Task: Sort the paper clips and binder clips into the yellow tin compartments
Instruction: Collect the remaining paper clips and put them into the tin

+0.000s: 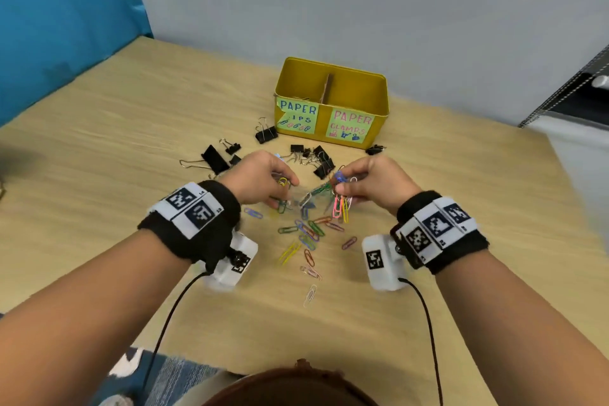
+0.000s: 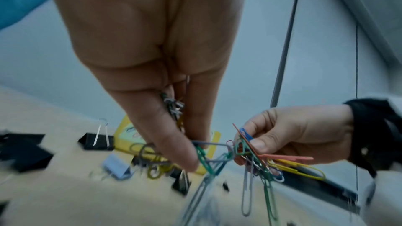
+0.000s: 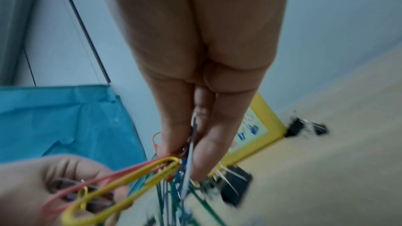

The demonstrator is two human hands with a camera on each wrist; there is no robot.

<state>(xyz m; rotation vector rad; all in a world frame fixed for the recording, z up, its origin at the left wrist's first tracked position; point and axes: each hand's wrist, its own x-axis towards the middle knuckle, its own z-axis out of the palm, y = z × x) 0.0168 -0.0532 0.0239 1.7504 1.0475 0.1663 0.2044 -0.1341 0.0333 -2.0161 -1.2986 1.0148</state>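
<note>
My left hand (image 1: 263, 179) pinches a small bunch of paper clips (image 1: 282, 182), yellow and green among them, just above the table. My right hand (image 1: 365, 183) pinches a bigger tangle of coloured paper clips (image 1: 341, 204) with pink, yellow, green and blue ones dangling. A chain of green and grey clips (image 2: 214, 155) links the two bunches. Several loose paper clips (image 1: 308, 235) lie on the table below the hands. Black binder clips (image 1: 321, 160) lie scattered beyond the hands. The yellow tin (image 1: 382, 108) stands further back, with a cardboard divider and labels "PAPER CLIPS" on the left and "PAPER CLAMPS" on the right.
The wooden table (image 1: 131, 128) meets a grey wall at the back. A blue panel (image 1: 59, 19) rises at the left. A dark-edged unit (image 1: 573, 99) stands at the right. More binder clips (image 1: 216, 158) lie left of the hands. Cables run from both wrist cameras towards me.
</note>
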